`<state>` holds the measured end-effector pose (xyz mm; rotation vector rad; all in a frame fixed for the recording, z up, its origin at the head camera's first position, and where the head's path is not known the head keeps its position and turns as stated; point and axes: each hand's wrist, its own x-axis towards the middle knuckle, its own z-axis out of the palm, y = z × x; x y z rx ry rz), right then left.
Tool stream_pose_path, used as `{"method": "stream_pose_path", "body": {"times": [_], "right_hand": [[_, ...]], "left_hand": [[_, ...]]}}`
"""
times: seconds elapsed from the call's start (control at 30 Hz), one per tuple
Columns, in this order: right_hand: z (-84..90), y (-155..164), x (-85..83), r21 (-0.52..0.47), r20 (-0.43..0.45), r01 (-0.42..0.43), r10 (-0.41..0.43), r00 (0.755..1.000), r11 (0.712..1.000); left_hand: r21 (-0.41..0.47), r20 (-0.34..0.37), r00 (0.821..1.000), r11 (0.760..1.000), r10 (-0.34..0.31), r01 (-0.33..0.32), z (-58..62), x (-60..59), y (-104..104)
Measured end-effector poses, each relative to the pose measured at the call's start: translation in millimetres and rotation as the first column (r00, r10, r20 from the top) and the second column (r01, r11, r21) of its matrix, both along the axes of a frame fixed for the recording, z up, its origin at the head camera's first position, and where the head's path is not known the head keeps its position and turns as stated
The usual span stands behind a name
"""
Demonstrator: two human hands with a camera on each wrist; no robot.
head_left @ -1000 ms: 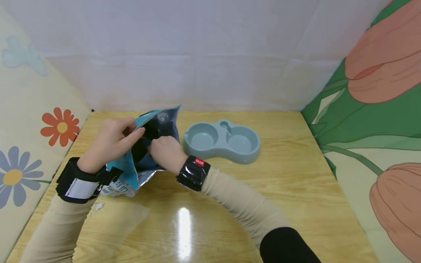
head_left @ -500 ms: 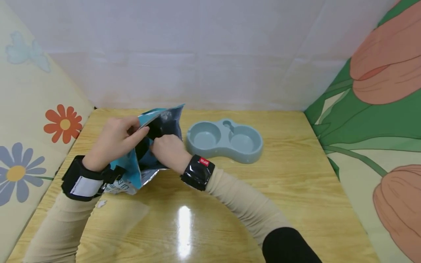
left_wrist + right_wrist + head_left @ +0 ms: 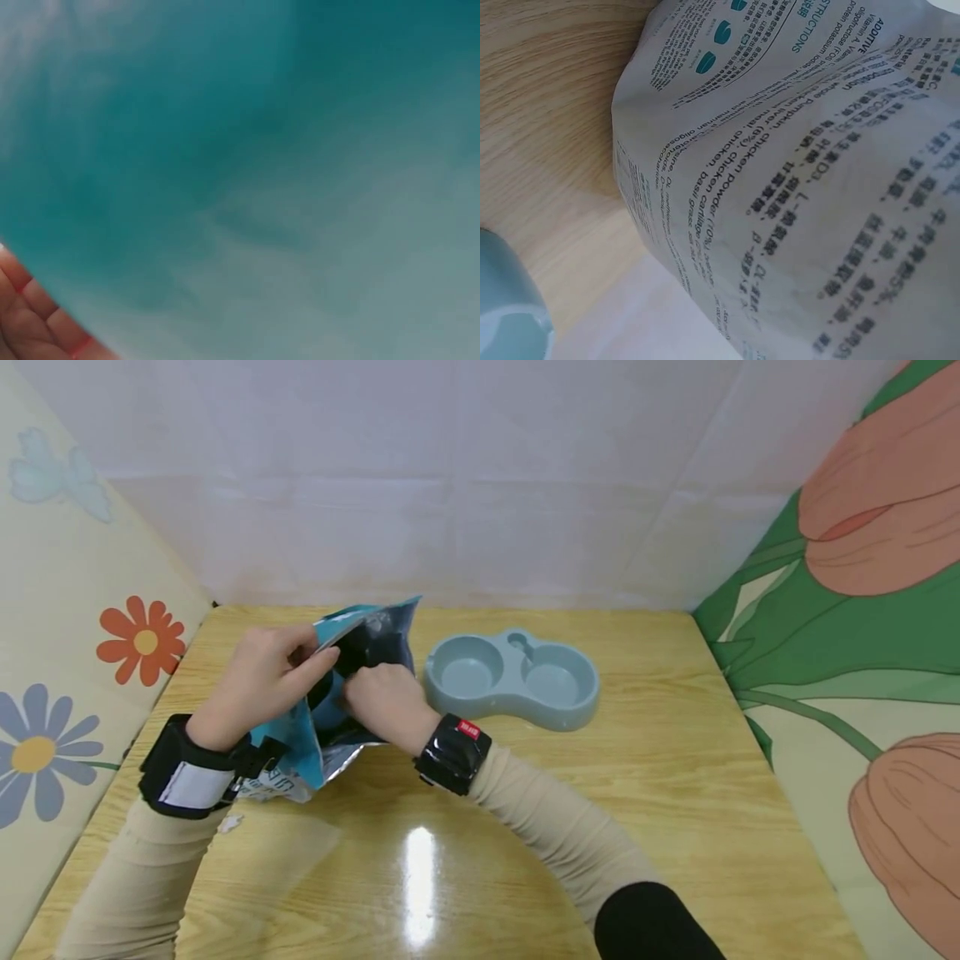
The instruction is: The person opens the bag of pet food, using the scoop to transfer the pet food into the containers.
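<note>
A teal and silver pet-food bag stands on the wooden table at the left, its top open. My left hand pinches the left lip of the bag's mouth. My right hand grips the near right edge of the opening, fingers curled into it. The left wrist view is filled by blurred teal bag with a fingertip at the bottom left corner. The right wrist view shows the bag's printed silver back close up.
A grey-blue double pet bowl sits just right of the bag, both cups bare; its rim shows in the right wrist view. Flowered panels wall the left and right sides, and a white sheet closes the back.
Both hands and the bag have shifted slightly to the right and back, and the right hand has worked a little further into the bag's mouth.
</note>
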<state>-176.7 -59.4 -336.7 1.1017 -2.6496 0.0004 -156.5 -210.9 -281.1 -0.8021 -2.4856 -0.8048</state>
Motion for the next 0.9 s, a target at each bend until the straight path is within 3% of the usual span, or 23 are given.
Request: {"method": "stream_pose_path", "body": {"times": [0.4,0.63,0.9], "right_hand": [[14.8,17.7,5.9,0.012,0.0,0.044,-0.044,0.999,0.999],[20.8,39.5,14.6,-0.069,-0.004,0.03,-0.03,1.0,0.997],[12.8,61.1,23.6,-0.16,-0.016,0.039,-0.042,0.999,0.986]], "left_hand": [[-0.006,0.001,1.0,1.0,0.0,0.0,1.6,0.5,0.8],[-0.002,-0.009,1.0,1.0,0.004,-0.004,1.1,0.8,0.9],[-0.003,-0.001,1.0,1.0,0.008,-0.008,2.2,0.6,1.4]]}}
